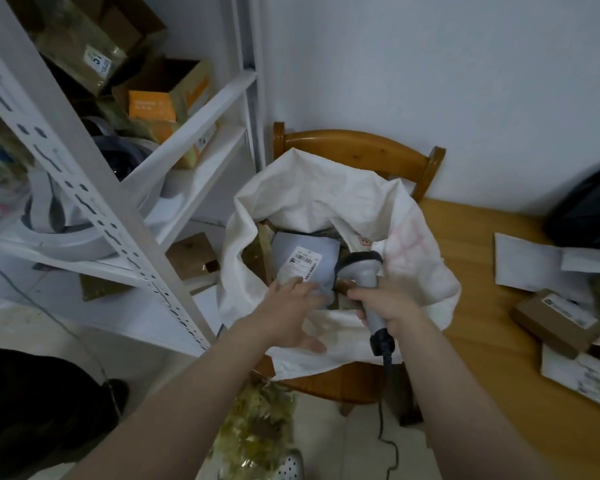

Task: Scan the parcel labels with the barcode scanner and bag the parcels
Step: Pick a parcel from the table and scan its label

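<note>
A large white sack (326, 199) stands open on a wooden chair (361, 150). Inside it lies a grey mailer parcel (302, 247) with a white barcode label (303, 265) facing up. My left hand (291, 310) reaches into the sack's mouth, fingers stretched out and touching the parcel's near edge beside the label. My right hand (385, 306) grips the handle of a grey barcode scanner (362, 271), whose head sits just right of the parcel over the sack. The scanner's cable hangs down toward the floor.
A wooden table (482, 306) on the right carries a brown box parcel (555, 320), white envelopes (534, 265) and a dark bag (586, 209). A white metal shelf rack (118, 202) with boxes stands at left. Yellowish packing material (257, 427) lies under the chair.
</note>
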